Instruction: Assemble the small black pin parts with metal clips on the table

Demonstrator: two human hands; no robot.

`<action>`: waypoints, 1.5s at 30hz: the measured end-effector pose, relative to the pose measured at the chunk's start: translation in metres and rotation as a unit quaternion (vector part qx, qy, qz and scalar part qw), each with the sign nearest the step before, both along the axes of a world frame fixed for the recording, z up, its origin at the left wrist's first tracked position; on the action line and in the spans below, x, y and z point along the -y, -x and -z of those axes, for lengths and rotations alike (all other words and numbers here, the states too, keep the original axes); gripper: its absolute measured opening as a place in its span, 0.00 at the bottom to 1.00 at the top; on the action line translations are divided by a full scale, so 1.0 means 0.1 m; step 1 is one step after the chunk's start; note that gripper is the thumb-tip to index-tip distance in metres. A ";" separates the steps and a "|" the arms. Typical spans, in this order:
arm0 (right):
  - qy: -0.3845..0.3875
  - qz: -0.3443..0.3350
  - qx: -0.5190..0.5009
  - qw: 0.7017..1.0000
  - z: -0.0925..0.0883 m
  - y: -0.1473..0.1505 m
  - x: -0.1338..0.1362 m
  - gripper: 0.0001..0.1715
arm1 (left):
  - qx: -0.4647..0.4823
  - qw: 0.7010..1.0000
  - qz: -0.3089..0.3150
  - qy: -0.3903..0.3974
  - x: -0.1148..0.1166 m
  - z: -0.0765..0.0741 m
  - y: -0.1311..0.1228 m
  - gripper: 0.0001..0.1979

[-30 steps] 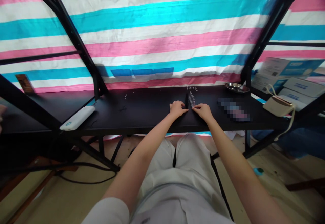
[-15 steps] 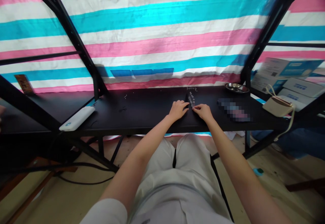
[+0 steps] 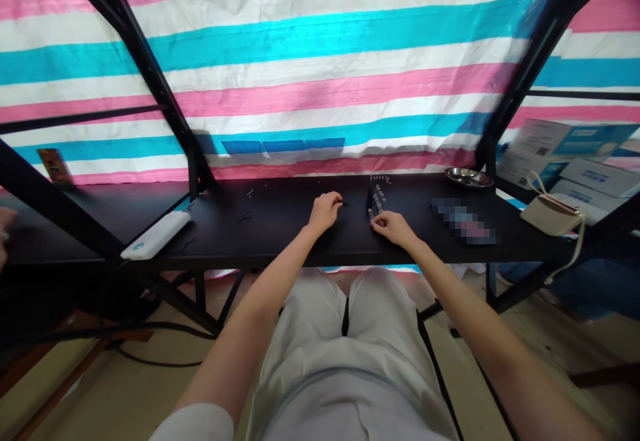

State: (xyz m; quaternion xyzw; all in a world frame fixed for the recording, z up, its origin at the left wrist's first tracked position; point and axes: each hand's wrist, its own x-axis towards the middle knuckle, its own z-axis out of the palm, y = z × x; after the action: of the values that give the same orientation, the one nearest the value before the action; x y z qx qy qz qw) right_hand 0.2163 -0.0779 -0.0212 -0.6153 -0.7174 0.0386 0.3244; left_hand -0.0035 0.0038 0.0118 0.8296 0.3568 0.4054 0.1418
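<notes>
On the black table point(image 3: 285, 241), my left hand point(image 3: 325, 211) is closed in a pinch, with a small dark piece point(image 3: 343, 204) showing at its fingertips. The kind of piece is too small to make out. My right hand point(image 3: 394, 227) pinches a small clear tube-like piece point(image 3: 371, 215) that stands upright near the table's middle. Just beyond those fingers, a line of similar small clear pieces point(image 3: 380, 195) runs away from me. Beside this line lies a narrow black object point(image 3: 370, 197). Farther back is a row of tiny whitish pieces point(image 3: 380, 179).
At the back right sits a round metal dish point(image 3: 469, 177), with a blurred-out flat item point(image 3: 464, 221) nearer me. A beige purse point(image 3: 550, 214) and white-blue boxes point(image 3: 590, 181) are farther right. A white oblong device point(image 3: 157, 235) lies left. Another person's hand point(image 3: 6, 227) shows at the left edge.
My left hand has moved left, away from the line of clear pieces, with a dark piece at its fingertips. My right hand has shifted slightly left and nearer me, with a clear piece.
</notes>
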 end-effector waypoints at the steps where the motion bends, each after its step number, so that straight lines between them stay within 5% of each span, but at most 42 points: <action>1: 0.003 -0.014 0.009 1.000 -0.02 0.07 -0.01 0.07 | 0.023 0.999 -0.022 0.003 -0.04 0.02 0.08 0.05; 11: 0.032 -0.015 0.099 0.994 -0.16 0.80 -0.44 0.04 | 0.220 0.967 -0.088 0.090 -0.10 0.17 0.33 0.04; 36: -0.018 -0.027 0.121 0.992 -0.15 0.84 -0.39 0.05 | 0.175 0.981 -0.073 0.049 -0.08 0.21 0.32 0.04; 45: -0.083 -0.043 0.143 0.985 -0.16 0.84 -0.36 0.06 | 0.112 0.993 -0.031 -0.032 0.04 0.16 0.29 0.07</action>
State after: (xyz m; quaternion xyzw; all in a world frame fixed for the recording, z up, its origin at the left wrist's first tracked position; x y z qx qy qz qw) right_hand 0.1321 -0.0424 -0.0049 -0.5540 -0.7830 -0.0957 0.2661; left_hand -0.0326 0.0000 -0.0046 0.7718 0.3511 0.5108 0.1418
